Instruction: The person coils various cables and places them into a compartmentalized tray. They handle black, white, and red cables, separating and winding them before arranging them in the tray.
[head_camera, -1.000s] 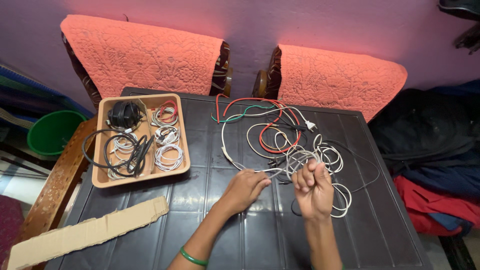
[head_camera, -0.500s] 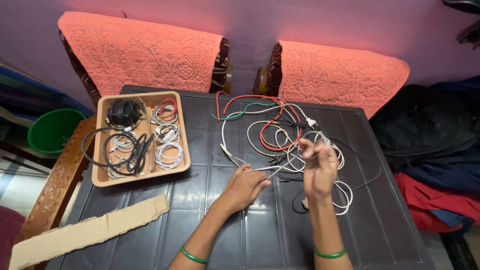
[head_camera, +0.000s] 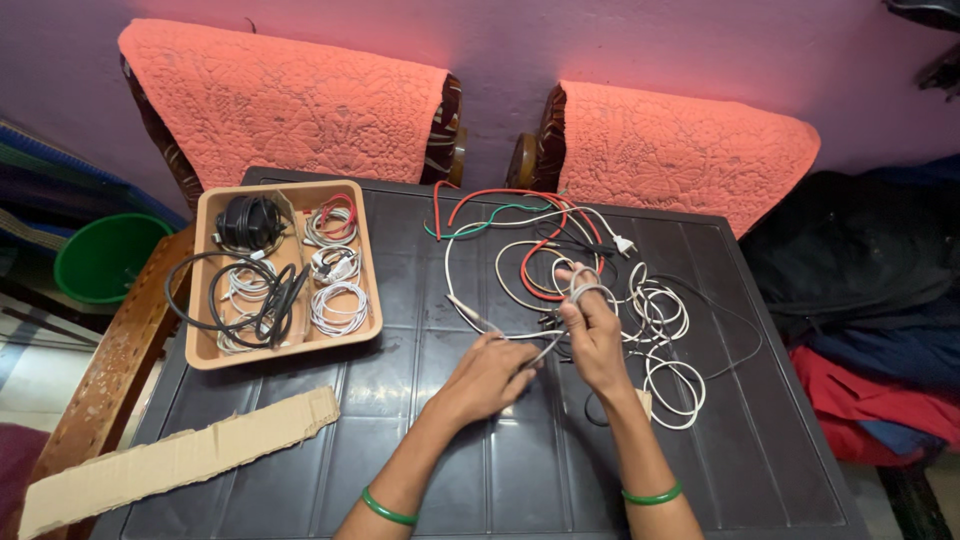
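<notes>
Beyond and to the right of the right hand (head_camera: 592, 335), the dark table (head_camera: 500, 470) is crowded by a tangle of white, red, green and black cables (head_camera: 560, 260), with white coils (head_camera: 665, 345) lying just beside the fingers. Bare tabletop is found on the near side of both hands and in a strip to the left of the left hand (head_camera: 488, 375). Further left, passage is blocked by a tan tray (head_camera: 368, 262) of coiled cables and a cardboard strip (head_camera: 180, 460).
</notes>
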